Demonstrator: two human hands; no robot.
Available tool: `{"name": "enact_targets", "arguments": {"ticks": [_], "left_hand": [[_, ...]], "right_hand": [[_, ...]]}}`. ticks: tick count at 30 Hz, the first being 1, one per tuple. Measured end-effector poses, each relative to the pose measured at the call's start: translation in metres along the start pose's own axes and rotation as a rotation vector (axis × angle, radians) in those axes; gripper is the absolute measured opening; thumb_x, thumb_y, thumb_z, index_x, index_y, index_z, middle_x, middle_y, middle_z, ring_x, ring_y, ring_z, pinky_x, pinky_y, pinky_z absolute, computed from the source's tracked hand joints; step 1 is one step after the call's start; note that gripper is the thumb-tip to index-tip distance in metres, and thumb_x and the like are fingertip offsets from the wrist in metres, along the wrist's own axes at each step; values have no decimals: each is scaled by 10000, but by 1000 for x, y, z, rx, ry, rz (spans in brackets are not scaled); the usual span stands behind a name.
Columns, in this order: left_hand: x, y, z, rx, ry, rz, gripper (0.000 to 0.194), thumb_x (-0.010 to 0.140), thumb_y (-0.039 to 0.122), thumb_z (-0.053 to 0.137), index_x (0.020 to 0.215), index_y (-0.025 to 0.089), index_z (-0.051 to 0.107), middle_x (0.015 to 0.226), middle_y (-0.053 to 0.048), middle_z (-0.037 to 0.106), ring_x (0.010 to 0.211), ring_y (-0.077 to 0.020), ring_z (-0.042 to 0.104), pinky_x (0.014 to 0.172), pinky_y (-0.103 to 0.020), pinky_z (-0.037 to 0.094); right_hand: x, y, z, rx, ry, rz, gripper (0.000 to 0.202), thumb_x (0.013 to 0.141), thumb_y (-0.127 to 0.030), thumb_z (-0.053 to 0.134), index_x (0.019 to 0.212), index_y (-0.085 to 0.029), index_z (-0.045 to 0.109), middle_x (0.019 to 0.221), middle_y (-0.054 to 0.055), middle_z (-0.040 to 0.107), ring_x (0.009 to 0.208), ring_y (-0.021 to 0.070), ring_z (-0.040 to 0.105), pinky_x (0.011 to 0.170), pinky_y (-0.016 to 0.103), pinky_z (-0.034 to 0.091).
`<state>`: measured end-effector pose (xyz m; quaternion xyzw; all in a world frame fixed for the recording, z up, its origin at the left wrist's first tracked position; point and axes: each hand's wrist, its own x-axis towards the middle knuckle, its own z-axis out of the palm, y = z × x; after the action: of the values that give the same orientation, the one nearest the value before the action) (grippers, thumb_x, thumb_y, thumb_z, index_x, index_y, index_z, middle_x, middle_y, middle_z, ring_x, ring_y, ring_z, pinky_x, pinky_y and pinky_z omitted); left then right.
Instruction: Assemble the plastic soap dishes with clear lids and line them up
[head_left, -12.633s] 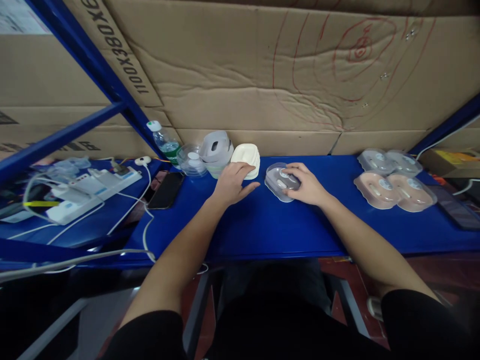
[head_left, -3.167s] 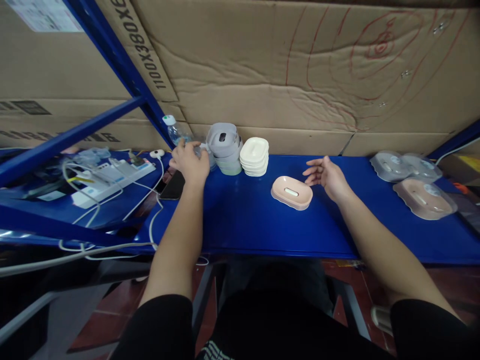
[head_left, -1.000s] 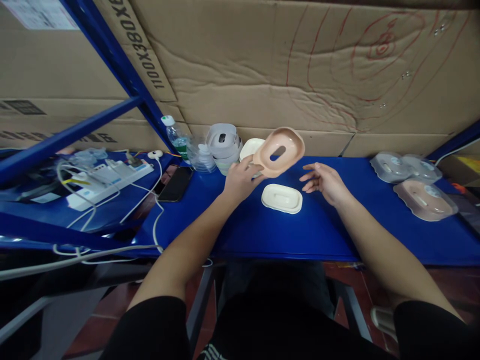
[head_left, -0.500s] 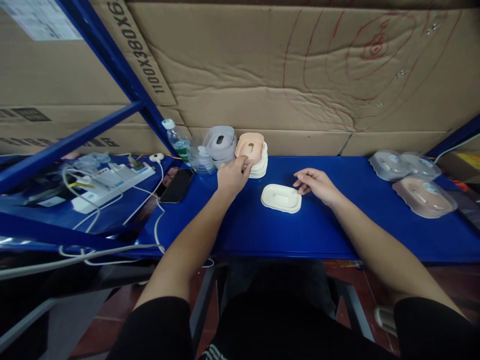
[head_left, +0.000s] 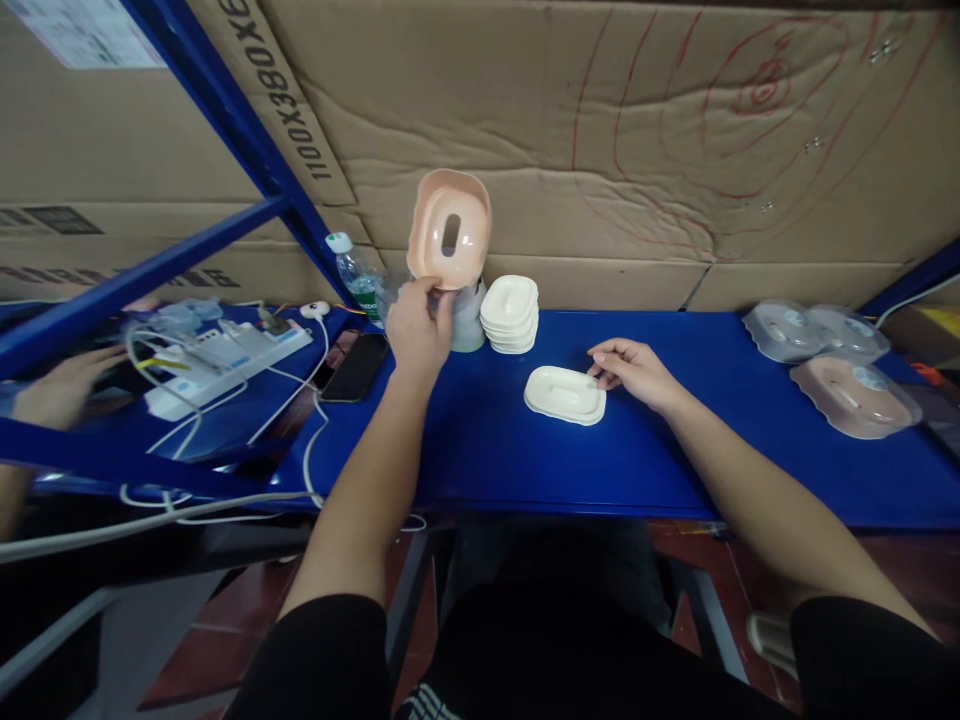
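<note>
My left hand (head_left: 420,325) pinches the lower edge of a peach-coloured tray (head_left: 469,240) with a slot in its middle, holding it raised and tilted up. Behind and below it, grey trays (head_left: 469,325) are partly hidden. Just right of them stands a stack of cream trays (head_left: 511,315). A single cream tray (head_left: 564,395) lies flat on the blue table (head_left: 487,450). Beside its right end is my right hand (head_left: 626,368), with its thumb and fingers slightly apart and nothing seen between them.
Three clear-covered packs (head_left: 855,395) sit at the right. On the left are a water bottle (head_left: 360,280), a phone (head_left: 355,367) and a power strip (head_left: 225,370) with cables. Another person's hand (head_left: 67,388) shows at the far left.
My left hand has lifted the peach tray off the cream stack, up and to the left. Another person's hand has appeared at the far left. My right hand has hardly moved.
</note>
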<state>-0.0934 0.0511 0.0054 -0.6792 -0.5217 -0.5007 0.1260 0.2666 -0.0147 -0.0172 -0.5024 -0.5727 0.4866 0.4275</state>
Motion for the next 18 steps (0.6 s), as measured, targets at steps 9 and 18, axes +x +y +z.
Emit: {"name": "enact_targets", "arguments": {"ticks": [9, 18], "left_hand": [[9, -26, 1, -52, -1, -58, 537, 1042, 520, 515, 1469, 194, 531, 1246, -164, 707, 1189, -316, 682, 1064, -487, 546], [5, -26, 5, -7, 22, -68, 425, 991, 538, 622, 1262, 216, 681, 1200, -161, 635, 1136, -315, 677, 1018, -481, 564]], "right_hand": [[0, 8, -3, -173, 38, -164, 462, 805, -614, 824, 1031, -214, 774, 839, 57, 795, 725, 203, 736, 731, 394, 623], [-5, 7, -4, -500, -80, -333, 444, 889, -598, 752, 1176, -259, 775, 1031, 74, 824, 974, 292, 776, 952, 520, 594]]}}
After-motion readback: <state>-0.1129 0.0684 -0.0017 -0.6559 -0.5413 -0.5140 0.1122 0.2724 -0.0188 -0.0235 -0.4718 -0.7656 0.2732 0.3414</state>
